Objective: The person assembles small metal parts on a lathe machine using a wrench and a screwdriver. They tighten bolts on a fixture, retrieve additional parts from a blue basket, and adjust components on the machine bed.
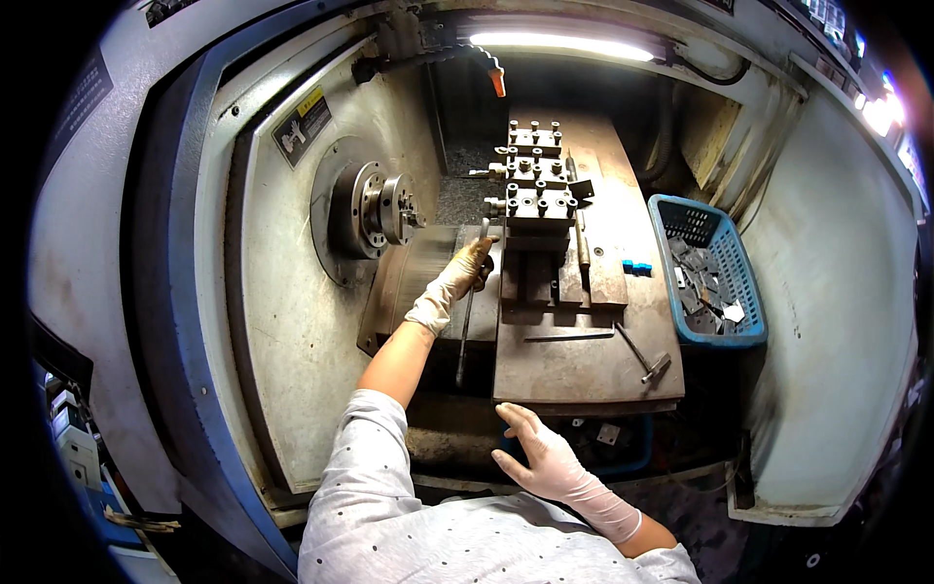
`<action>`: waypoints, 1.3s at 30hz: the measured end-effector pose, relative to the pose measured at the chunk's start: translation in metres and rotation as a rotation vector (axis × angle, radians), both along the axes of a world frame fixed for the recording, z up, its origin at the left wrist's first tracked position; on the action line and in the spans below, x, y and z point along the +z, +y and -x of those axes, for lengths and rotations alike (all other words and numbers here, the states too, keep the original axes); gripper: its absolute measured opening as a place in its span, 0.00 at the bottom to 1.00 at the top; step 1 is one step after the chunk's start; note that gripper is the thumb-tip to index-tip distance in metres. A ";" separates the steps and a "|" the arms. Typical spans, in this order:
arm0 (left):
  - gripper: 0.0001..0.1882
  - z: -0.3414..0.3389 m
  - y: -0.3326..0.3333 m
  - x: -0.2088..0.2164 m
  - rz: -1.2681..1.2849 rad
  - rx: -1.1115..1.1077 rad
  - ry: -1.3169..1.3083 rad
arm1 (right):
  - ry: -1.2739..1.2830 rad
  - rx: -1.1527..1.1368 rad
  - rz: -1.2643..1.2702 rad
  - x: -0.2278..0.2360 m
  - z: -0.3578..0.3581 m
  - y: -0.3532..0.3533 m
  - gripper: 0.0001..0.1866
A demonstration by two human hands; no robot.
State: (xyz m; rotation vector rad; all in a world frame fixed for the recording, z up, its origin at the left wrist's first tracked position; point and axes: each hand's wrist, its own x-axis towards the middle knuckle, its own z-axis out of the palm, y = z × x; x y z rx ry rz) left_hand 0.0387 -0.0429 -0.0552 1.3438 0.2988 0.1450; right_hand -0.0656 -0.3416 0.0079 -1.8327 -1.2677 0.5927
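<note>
Left hand (465, 275), gloved, was reached into the lathe and clenched around a thin rod (468, 321), whose top showed above the fingers and whose length ran down toward the near edge of the slide (574, 365), between the chuck (384, 209) and the tool block (535, 185). Right hand (545, 457), gloved, was released, fingers spread, resting on the slide's front edge. Also present: a hex key (642, 358) on the slide, and a blue basket (715, 273) of metal parts at right.
</note>
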 end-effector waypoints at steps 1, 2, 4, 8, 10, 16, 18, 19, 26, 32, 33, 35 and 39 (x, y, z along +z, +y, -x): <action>0.33 -0.002 -0.001 -0.004 -0.032 -0.002 -0.012 | 0.007 -0.004 0.005 0.001 0.000 -0.002 0.29; 0.31 -0.007 -0.003 -0.010 -0.069 0.012 -0.048 | 0.011 -0.009 0.012 0.002 0.000 -0.003 0.29; 0.30 -0.013 -0.001 -0.016 -0.067 0.029 -0.106 | -0.001 -0.029 0.005 0.001 -0.001 -0.006 0.29; 0.30 -0.023 0.001 -0.027 -0.065 0.085 -0.162 | 0.014 -0.078 -0.019 -0.003 -0.002 -0.015 0.28; 0.33 -0.024 0.002 -0.027 -0.025 0.078 -0.129 | 0.006 -0.089 0.000 -0.003 -0.004 -0.017 0.28; 0.35 -0.014 -0.001 -0.009 0.047 0.095 -0.101 | 0.063 -0.071 0.070 -0.009 -0.004 -0.018 0.26; 0.25 -0.010 0.003 -0.010 0.042 0.108 -0.012 | 0.074 -0.035 0.069 -0.013 -0.003 -0.015 0.26; 0.24 -0.010 0.000 -0.004 0.033 0.107 0.027 | 0.087 -0.028 0.070 -0.014 -0.003 -0.013 0.26; 0.21 -0.014 -0.022 0.050 0.347 0.153 0.181 | -0.009 0.013 -0.008 -0.010 -0.003 0.011 0.34; 0.21 -0.030 -0.014 0.052 0.551 0.157 0.157 | -0.131 -0.206 -0.215 0.008 -0.022 0.040 0.43; 0.21 -0.031 -0.013 0.048 0.532 0.121 0.145 | -0.126 -0.228 -0.268 0.005 -0.029 0.043 0.43; 0.21 -0.030 -0.011 0.047 0.516 0.101 0.142 | -0.179 -0.167 -0.251 0.014 -0.041 0.055 0.41; 0.20 -0.029 -0.009 0.058 0.575 0.086 0.188 | -0.543 -0.039 -0.164 0.035 -0.046 0.065 0.37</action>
